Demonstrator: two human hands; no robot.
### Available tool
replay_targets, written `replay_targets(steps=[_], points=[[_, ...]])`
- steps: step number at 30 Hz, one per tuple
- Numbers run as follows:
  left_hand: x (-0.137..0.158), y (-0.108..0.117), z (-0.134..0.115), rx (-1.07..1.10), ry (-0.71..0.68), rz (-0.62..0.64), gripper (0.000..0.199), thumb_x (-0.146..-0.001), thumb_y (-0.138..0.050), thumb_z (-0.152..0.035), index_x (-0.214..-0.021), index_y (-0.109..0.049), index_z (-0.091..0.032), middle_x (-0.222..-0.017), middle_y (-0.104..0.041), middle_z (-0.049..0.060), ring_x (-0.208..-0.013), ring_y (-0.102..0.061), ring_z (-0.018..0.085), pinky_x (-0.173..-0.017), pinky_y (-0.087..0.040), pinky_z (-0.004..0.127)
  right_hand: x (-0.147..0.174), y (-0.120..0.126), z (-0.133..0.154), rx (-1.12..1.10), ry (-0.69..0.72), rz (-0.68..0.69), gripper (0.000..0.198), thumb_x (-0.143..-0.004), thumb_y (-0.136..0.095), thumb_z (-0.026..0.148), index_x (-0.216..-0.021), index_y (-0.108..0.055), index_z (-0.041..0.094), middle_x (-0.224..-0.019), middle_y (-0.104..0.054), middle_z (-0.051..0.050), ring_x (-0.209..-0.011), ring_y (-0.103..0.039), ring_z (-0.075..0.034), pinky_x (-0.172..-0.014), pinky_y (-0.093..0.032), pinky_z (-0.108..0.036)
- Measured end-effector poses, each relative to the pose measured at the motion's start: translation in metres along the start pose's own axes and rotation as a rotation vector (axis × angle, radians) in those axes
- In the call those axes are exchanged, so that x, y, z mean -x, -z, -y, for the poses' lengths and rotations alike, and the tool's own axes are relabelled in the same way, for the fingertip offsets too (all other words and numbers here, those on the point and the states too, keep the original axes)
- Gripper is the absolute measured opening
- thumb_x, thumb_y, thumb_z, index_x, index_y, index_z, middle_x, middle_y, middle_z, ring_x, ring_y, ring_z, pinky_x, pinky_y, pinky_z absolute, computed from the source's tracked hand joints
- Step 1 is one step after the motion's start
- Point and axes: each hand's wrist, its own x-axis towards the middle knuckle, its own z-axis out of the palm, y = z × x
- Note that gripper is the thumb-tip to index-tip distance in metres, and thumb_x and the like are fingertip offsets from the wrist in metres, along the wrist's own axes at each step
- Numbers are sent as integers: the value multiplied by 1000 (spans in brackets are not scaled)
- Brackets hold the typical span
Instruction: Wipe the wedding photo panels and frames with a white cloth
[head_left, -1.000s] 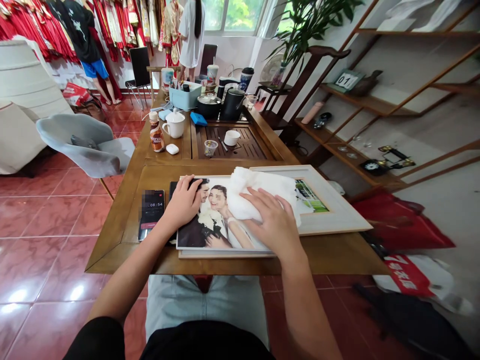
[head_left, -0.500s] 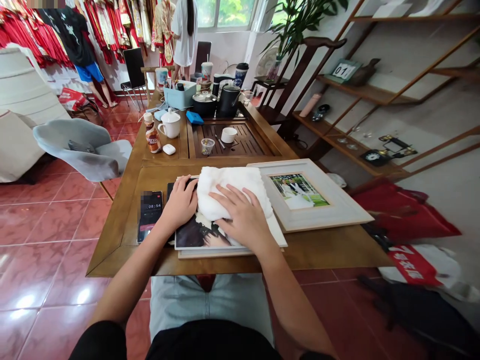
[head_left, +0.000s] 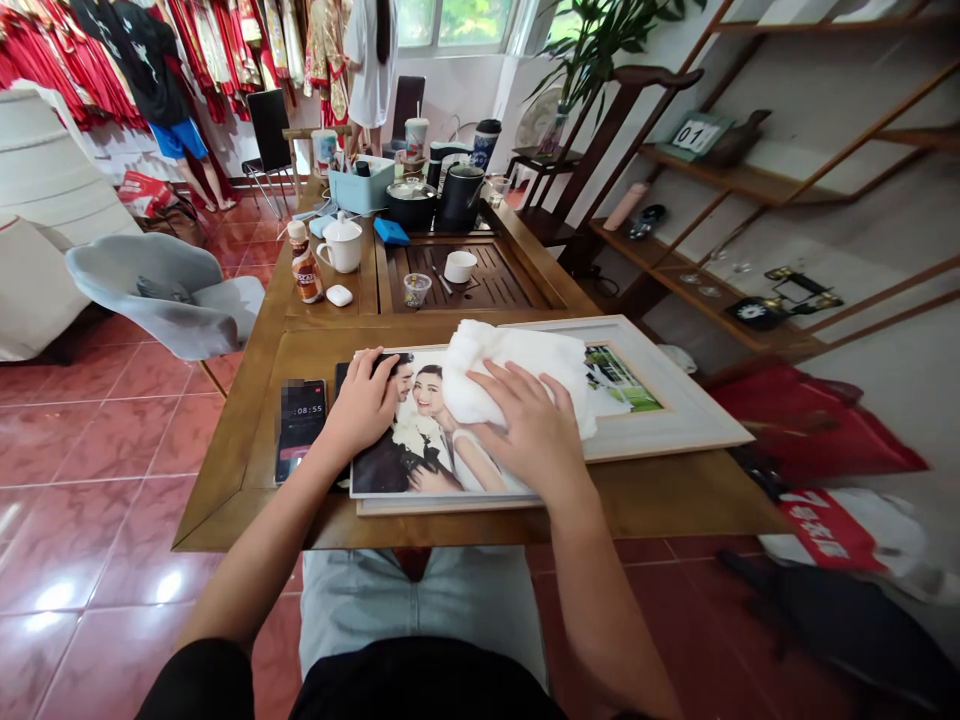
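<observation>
Left hand (head_left: 365, 400) and right hand (head_left: 531, 432) both lie palm down over the work. The left, fingers slightly spread and closed on nothing, rests at the upper left corner of the couple's photo panel (head_left: 431, 445). The right, fingers fanned, lies on top of a white cloth (head_left: 478, 347); whether its fingertips pinch any folds is hidden. The panel lies face up near the close edge of the surface (head_left: 251, 490), above a pale wooden edge (head_left: 450, 510). The cloth covers its upper right part and overlaps, in this view, the framed picture (head_left: 667, 410) just beside it. For sound technique, the left hand is best used as a steady anchor at the corner, while the right spreads light, even pressure through a full pad of cloth, so that no fingertip bears on the print. Care seems advisable at the right border, where the cloth could catch the neighbouring frame. A phone (head_left: 298, 430) lies left of the panel.
</observation>
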Motion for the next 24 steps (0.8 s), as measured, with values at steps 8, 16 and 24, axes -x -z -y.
replay_targets(steps=[8,16,24], points=[[-1,-4,5,-21,-21,-14,40,-103,-38,-23,-139,-54,-16,-149,-48,18,-147,-37,33,-123,-31,58,-14,-3,42,-76,134,99,52,-94,-56,34,-146,-55,28,-157,-51,-3,-146,-43,-29,-120,-25,-53],[-1,-2,1,-19,-14,-12,41,-103,-40,-25,-140,-53,-17,-150,-47,17,-147,-37,33,-124,-32,58,-16,-2,17,-56,-19,30,49,-94,-57,35,-143,-57,27,-155,-53,-6,-144,-46,-30,-119,-29,-55],[0,0,-3,-24,-12,-3,41,-103,-40,-24,-139,-54,-12,-150,-48,20,-147,-37,33,-125,-31,55,-14,-4,13,-29,-2,33,49,-95,-56,35,-143,-57,25,-155,-53,-8,-145,-45,-33,-118,-28,-58]])
